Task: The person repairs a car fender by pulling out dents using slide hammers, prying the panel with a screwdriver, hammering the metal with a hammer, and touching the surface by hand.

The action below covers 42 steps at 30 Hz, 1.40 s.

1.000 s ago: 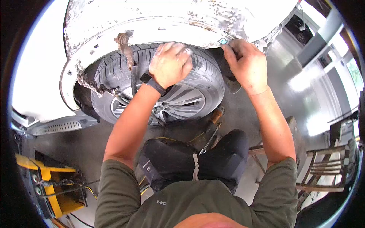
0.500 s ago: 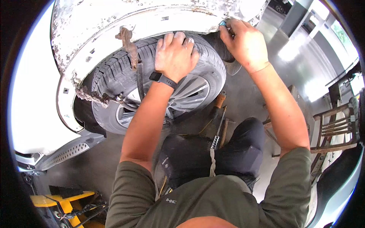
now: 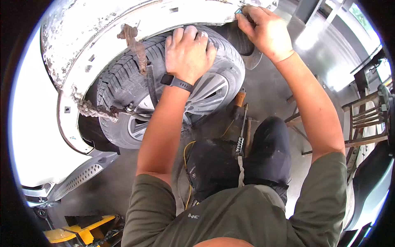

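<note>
My left hand (image 3: 190, 53), with a dark watch (image 3: 177, 82) on the wrist, rests over the top of the tyre (image 3: 228, 53), its whitened fingertips near the lower edge of the white fender (image 3: 156, 18). Its fingers lie slightly bent and a little apart, with nothing seen in them. At the fender's right end, my right hand (image 3: 266, 33) pinches a small blue piece (image 3: 238, 11) between thumb and fingers, against the edge. A rusty clamp-like tool (image 3: 135, 47) hangs on the fender left of my left hand, and a dark hose (image 3: 151, 84) runs down from it.
A wooden-handled tool (image 3: 240, 99) and a thin rod with a spring (image 3: 240, 144) are by my knees. Wooden chairs (image 3: 366, 117) stand at the right. A yellow metal frame (image 3: 84, 232) is at the lower left, and a yellow cable (image 3: 186, 158) lies beside my leg.
The view has shifted, so the fender and both hands sit higher in the picture. My left hand's fingers have spread out from a more curled pose. The right hand keeps its pinch at the edge.
</note>
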Available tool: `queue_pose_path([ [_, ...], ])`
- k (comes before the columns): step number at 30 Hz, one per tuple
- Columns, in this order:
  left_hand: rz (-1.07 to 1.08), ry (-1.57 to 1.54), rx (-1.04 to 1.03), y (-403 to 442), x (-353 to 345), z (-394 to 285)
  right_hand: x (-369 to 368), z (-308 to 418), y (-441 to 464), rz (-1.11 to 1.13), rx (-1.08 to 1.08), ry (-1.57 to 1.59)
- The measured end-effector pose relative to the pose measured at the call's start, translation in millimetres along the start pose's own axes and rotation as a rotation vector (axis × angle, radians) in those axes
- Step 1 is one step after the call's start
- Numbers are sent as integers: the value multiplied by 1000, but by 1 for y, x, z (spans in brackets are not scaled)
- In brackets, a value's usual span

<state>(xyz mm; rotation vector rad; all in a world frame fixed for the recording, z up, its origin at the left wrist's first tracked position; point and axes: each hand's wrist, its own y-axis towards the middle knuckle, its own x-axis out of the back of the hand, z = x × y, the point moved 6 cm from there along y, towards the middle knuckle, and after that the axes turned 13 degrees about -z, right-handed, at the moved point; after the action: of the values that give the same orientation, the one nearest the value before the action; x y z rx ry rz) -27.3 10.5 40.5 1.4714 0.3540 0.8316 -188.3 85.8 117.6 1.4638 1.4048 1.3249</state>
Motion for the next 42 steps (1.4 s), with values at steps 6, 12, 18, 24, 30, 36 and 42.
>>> queue_pose_path([
  [6, -20, 1, 0, -1, -1, -1, 3, 1, 3, 87, -185, 124],
  [12, -4, 25, 1, 0, -1, -1, -1, -1, -3, 50, -322, 137],
  [18, -1, 31, 26, 1, 0, 0, -8, 1, -20, -17, -824, 259],
  [24, -18, 17, 44, 3, 6, 0, -22, -7, -38, -112, -1180, 509],
  [30, -26, -14, 67, 5, 7, 3, -15, -7, -32, -69, -1079, 385],
  [36, -57, -35, 66, 3, 8, 6, -31, -11, -46, -191, -1207, 596],
  [42, -30, -8, 59, 3, 7, 2, -37, -12, -51, -174, -1172, 650],
])
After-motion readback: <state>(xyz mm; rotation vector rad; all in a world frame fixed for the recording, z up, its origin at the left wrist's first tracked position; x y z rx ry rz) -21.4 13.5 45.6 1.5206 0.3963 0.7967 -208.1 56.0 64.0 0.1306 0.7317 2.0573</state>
